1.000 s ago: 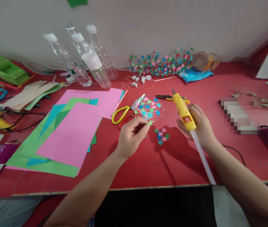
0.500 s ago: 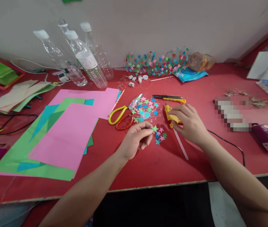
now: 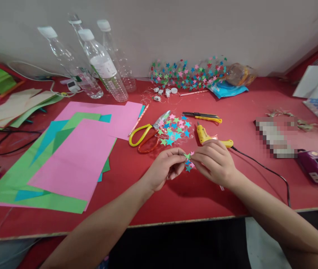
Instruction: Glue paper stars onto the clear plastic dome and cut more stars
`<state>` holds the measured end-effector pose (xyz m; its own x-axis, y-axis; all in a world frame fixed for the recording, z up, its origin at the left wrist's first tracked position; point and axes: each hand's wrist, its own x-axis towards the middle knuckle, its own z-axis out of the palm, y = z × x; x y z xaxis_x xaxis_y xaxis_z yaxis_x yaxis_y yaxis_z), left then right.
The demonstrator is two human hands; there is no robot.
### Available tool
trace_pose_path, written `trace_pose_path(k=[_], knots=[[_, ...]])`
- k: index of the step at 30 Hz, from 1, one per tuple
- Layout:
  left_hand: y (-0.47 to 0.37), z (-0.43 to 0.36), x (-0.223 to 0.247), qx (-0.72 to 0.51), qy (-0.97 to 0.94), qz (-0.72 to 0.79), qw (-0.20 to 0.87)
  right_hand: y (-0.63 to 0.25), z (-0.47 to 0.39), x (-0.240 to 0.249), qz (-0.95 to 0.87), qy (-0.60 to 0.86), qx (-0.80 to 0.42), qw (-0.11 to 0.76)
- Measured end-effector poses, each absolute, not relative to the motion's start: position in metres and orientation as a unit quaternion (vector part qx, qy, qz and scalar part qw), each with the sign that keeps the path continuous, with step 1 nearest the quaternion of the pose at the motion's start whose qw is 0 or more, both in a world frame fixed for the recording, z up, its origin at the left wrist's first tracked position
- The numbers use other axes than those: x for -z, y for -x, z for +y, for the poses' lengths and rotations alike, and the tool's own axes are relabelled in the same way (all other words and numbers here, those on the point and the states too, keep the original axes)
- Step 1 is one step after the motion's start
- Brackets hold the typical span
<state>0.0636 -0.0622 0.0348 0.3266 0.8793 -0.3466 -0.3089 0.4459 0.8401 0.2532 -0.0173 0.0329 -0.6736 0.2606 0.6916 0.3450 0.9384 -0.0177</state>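
Observation:
My left hand (image 3: 167,167) pinches a small green paper star (image 3: 187,156) between thumb and fingertips. From the other side, the closed fingertips of my right hand (image 3: 217,161) meet the same star. Just below and behind it, several loose pink and blue stars (image 3: 188,168) lie on the table, partly covered by my fingers. A yellow glue gun (image 3: 201,133) with a black cord rests beyond my right hand, which hides its middle. Farther off is a clear plastic piece (image 3: 175,130) covered in coloured stars, beside scissors (image 3: 140,136) with yellow and red handles.
Pink, green and blue paper sheets (image 3: 74,160) overlap on the left of the red table (image 3: 159,207). Behind them stand clear plastic bottles (image 3: 105,69). A star-covered bottle (image 3: 187,74) lies by the wall. A cutter (image 3: 203,116) and a purple power socket (image 3: 315,168) are also there.
My right hand has left the glue gun and moved left to the green star. The glue gun now lies turned, with its handle pointing right. My left hand has kept the star, shifting slightly right.

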Motion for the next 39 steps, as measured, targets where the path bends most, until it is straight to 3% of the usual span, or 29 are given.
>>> trace_pose_path(k=[7, 12, 16, 19, 26, 39], knots=[[-0.062, -0.064, -0.037, -0.423, -0.393, 0.438, 0.689, -0.248, -0.016, -0.043, -0.914, 0.173, 0.061, 0.361], [-0.057, -0.068, -0.041, -0.487, -0.525, 0.527, 0.457, -0.249, -0.011, -0.065, -0.916, 0.243, -0.001, 0.318], [-0.055, -0.07, -0.036, -0.452, -0.597, 0.569, 0.341, -0.247, -0.005, -0.069, -0.902, 0.325, -0.078, 0.274], [-0.057, -0.072, -0.035, -0.41, -0.64, 0.591, 0.27, -0.245, -0.003, -0.06, -0.891, 0.336, -0.106, 0.287], [-0.06, -0.076, -0.042, -0.331, -0.664, 0.603, 0.294, -0.244, -0.002, -0.042, -0.895, 0.303, -0.123, 0.304], [-0.058, -0.073, -0.035, -0.31, -0.662, 0.607, 0.31, -0.238, 0.001, -0.034, -0.912, 0.27, -0.08, 0.299]])
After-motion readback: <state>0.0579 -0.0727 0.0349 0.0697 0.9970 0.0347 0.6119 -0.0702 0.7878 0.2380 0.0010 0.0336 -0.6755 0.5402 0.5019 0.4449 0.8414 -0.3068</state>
